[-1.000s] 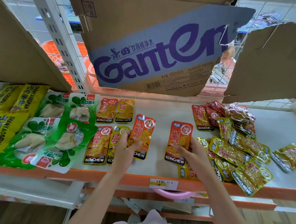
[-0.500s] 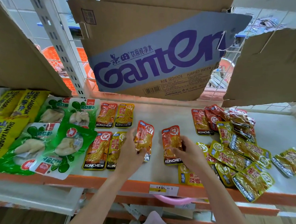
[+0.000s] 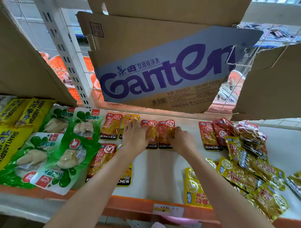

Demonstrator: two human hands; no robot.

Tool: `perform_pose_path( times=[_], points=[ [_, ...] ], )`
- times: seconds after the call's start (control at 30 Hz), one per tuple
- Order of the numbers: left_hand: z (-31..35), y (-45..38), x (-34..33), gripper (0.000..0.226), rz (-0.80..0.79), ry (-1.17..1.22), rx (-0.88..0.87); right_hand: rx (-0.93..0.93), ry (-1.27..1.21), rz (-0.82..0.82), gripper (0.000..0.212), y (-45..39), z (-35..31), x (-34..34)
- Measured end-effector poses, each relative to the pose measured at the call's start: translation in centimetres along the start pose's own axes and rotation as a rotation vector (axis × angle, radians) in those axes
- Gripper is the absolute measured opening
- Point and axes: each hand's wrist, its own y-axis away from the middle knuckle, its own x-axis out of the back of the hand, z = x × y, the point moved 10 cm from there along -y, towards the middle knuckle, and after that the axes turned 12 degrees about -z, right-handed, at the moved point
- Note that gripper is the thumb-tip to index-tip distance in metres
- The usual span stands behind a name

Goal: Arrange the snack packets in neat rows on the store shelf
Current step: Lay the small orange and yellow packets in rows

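- Snack packets lie flat on a white store shelf [image 3: 161, 179] with an orange front edge; two orange packets sit side by side in the back row, the left orange packet [image 3: 151, 131] and the right orange packet [image 3: 165, 133].
- To their left in that row are an orange packet [image 3: 111, 126] and a yellow packet [image 3: 130, 119], with a second row in front, partly hidden by the left forearm.
- Further left lie green packets [image 3: 60, 144] and yellow bags [image 3: 7, 129].
- At the right, a loose heap of red and gold packets [image 3: 244, 151] overlaps untidily.
- A torn cardboard sheet [image 3: 165, 71] printed "Ganten" hangs down over the back of the shelf.
- A paper price tag [image 3: 167, 210] is fixed to the front edge.
- The left hand [image 3: 134, 139] lies palm down, fingers spread across the yellow packet and the left orange packet, pressing them flat.
- The right hand [image 3: 181, 140] has curled fingers pinching the right edge of the right orange packet.
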Motion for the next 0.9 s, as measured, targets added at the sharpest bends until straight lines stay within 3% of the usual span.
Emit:
perform_pose_path(
  times=[0.3,0.5,0.73,0.9],
  points=[
    [-0.6,-1.4,-0.4,0.054,-0.065,0.006,-0.01,-0.02,0.245,0.033,0.048,-0.8,-1.3,1.0],
    [2.5,0.7,-0.5,0.044,0.008,0.161,-0.138,0.029,0.075,0.089,0.041,1.4,0.9,1.9],
    [10.1,5.2,-3.5,0.023,-0.144,0.418,-0.356,0.13,-0.185,0.212,0.016,8.7,6.7,4.1],
    [13.4,7.6,-5.8,0.059,-0.211,0.258,-0.435,0.034,-0.132,0.194,0.01,11.8,11.3,3.0]
  ],
)
